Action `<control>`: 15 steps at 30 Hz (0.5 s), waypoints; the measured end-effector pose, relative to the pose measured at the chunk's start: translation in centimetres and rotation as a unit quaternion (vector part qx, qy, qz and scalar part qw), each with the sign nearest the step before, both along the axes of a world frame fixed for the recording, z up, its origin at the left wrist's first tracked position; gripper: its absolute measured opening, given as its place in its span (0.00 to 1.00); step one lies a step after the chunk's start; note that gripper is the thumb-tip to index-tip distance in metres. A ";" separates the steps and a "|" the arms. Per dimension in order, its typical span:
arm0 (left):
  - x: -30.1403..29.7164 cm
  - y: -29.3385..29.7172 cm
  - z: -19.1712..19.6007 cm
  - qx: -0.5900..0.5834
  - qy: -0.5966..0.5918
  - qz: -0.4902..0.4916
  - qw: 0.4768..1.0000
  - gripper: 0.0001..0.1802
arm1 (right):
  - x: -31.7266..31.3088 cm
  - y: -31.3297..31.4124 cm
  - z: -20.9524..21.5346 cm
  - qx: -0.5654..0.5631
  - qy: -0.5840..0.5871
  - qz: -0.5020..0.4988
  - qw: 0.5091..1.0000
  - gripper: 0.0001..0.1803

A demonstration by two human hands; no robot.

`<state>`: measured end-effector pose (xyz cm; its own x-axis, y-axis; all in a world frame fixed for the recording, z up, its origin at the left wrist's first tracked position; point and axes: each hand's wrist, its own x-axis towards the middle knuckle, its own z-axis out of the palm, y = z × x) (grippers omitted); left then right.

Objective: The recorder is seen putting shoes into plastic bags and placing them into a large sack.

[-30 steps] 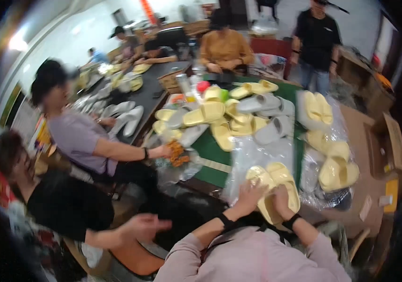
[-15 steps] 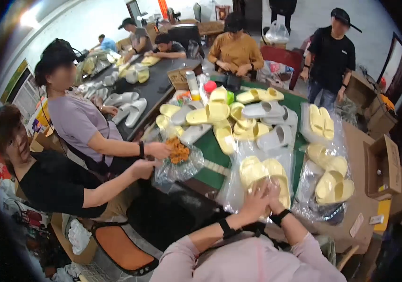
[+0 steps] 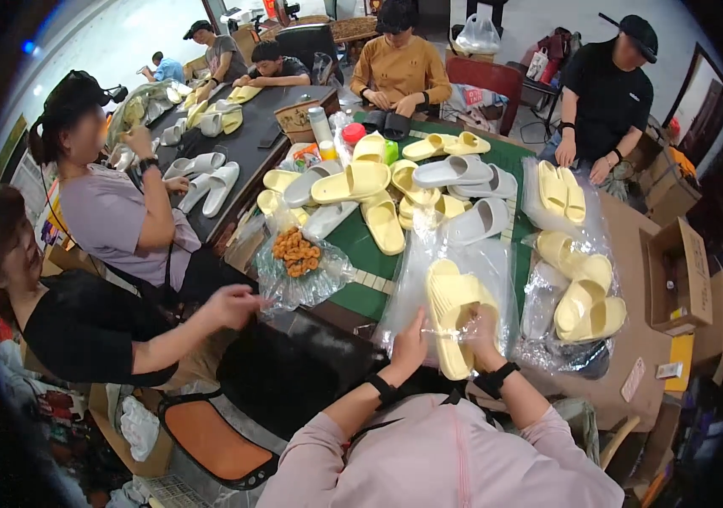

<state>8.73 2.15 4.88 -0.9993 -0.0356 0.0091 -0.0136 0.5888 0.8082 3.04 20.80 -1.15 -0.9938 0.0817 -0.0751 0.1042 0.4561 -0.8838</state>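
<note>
A pair of pale yellow slippers (image 3: 454, 292) stands close in front of me, one against the other, with a clear plastic bag (image 3: 405, 292) spread under and around it. My left hand (image 3: 409, 345) is closed at the left of the pair, pinching the bag's edge. On the right, my right hand (image 3: 481, 337) curls in against the slippers; its fingertips are partly hidden. A strip of clear film stretches between both hands across the slippers. Farther off, a heap of yellow slippers (image 3: 351, 183) and grey slippers (image 3: 454, 171) covers the green mat.
Bagged yellow slippers (image 3: 585, 296) lie at my right, beside an open cardboard box (image 3: 681, 275). To the left are a bag of brown snacks (image 3: 295, 252), a co-worker's hand (image 3: 236, 306) and an orange chair (image 3: 219, 442). Other people sit or stand around the tables.
My hands have moved apart from lying together on the slippers to either side of them. The slippers now stand more upright. Co-workers' hands have drawn back from the snack bag.
</note>
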 end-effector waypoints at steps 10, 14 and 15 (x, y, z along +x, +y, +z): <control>1.0 1.6 0.3 -0.010 -0.037 -0.064 0.997 0.25 | -0.8 -0.9 2.2 0.129 0.152 -0.093 0.976 0.08; 0.7 1.8 1.5 0.010 -0.098 -0.088 0.991 0.25 | -0.5 -0.7 1.4 0.238 0.093 -0.083 0.963 0.09; 0.8 1.5 1.0 0.034 -0.019 -0.074 0.996 0.24 | -0.2 -1.0 1.8 0.267 0.113 -0.075 0.954 0.09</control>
<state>9.54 3.62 5.89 -0.9932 0.1134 -0.0259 0.0385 0.5308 0.8466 2.86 19.79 0.68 -0.9539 0.1901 0.2322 0.0372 0.8427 -0.5370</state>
